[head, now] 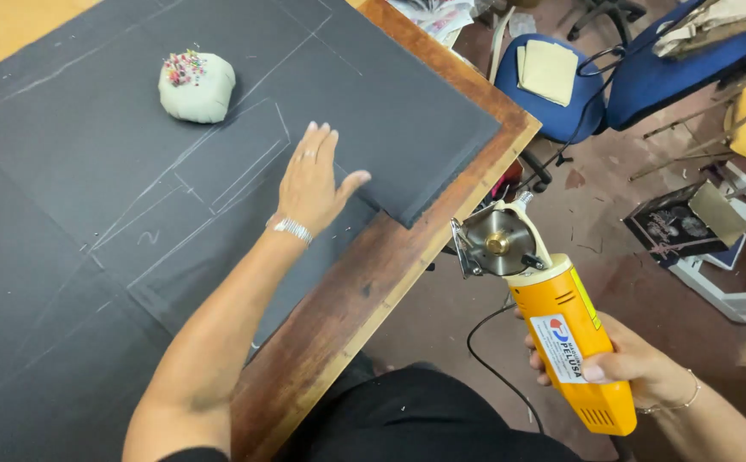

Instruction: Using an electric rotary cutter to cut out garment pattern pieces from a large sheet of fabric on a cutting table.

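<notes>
Fingers of the left hand (313, 180) lie spread and flat, palm down, on the stacked dark grey cloth with white chalk lines (116, 171), close to the stack's cut near edge and its corner; this hand grips nothing, and a silver bracelet (292, 228) circles its wrist. The forearm runs back diagonally across the cloth toward the body. The right hand (625, 368) is closed around the body of a yellow handheld rotary cloth cutter with a round steel blade (552, 312), held off the table over the floor, just beyond the brown wooden table edge (390, 274). The cutter's long axis runs from lower right to upper left, blade end pointing toward the cloth's corner, with a bare strip of wood between them. A black cord (484, 359) trails below the tool. Well apart on the cloth sits a pale green pincushion studded with coloured pins (197, 85). Blue chairs (561, 103) crowd the floor beyond the table corner.
</notes>
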